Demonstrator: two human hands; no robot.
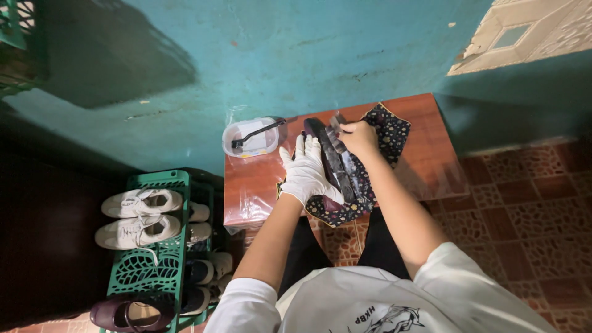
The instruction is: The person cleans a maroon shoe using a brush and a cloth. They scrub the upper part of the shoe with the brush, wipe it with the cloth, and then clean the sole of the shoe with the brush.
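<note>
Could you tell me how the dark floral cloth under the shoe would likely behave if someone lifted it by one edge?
The dark floral cloth would probably be floppy, since it lies wrinkled on the reddish wooden table. It looks thin, so likely light. With the dark shoe and white-gloved left hand resting on it, it would probably drag rather than slide free.

The light is soft and a bit dim where I sit. A big dark shadow lies on the blue wall [185,68], and left of my shoe rack [148,271] it is almost black. The picture bends at the edges.
</note>
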